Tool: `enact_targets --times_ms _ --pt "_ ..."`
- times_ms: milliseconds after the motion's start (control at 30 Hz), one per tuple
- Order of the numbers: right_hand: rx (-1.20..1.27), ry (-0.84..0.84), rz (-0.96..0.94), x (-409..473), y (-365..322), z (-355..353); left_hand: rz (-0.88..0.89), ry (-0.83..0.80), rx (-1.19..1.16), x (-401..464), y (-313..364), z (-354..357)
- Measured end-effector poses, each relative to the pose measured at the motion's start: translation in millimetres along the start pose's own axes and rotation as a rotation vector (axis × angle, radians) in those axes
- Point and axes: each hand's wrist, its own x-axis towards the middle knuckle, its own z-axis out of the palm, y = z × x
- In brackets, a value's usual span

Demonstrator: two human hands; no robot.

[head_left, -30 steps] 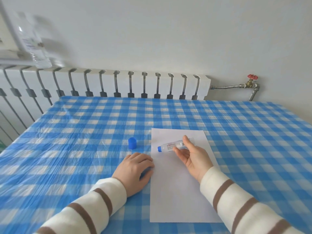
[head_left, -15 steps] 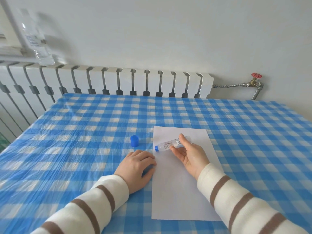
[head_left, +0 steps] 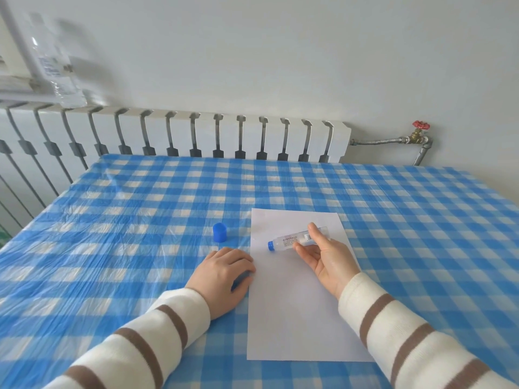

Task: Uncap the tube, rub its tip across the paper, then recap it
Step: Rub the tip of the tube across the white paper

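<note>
A small clear tube with a blue tip lies nearly level in my right hand, pinched between thumb and fingers, its tip pointing left over the upper part of the white paper. Whether the tip touches the sheet is unclear. The blue cap stands upright on the checked cloth, left of the paper and apart from the tube. My left hand rests palm down with curled fingers on the cloth at the paper's left edge, holding nothing.
The table wears a blue-and-white checked cloth under wrinkled clear plastic. A white radiator runs along the far edge, with a pipe and red valve at the back right. The table's left edge drops off near the radiator.
The tube's tip has slid a short way to the right across the paper with my right hand. My left hand and the cap have stayed put; the view has shifted slightly.
</note>
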Motion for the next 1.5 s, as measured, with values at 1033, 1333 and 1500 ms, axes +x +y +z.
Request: enact_targets --times_ms 1033,1333,1500 --pt "-0.004 0.208 -0.068 0.3 -36.1 -80.6 0.014 0.003 0.018 -0.7 0.6 0.2" --pt "0.036 0.223 -0.095 1.8 -40.4 -98.3 0.014 -0.005 0.029 0.0 0.6 0.9" --pt "0.063 0.227 -0.117 0.5 -43.2 -107.7 0.012 -0.019 0.03 0.2 0.4 0.4"
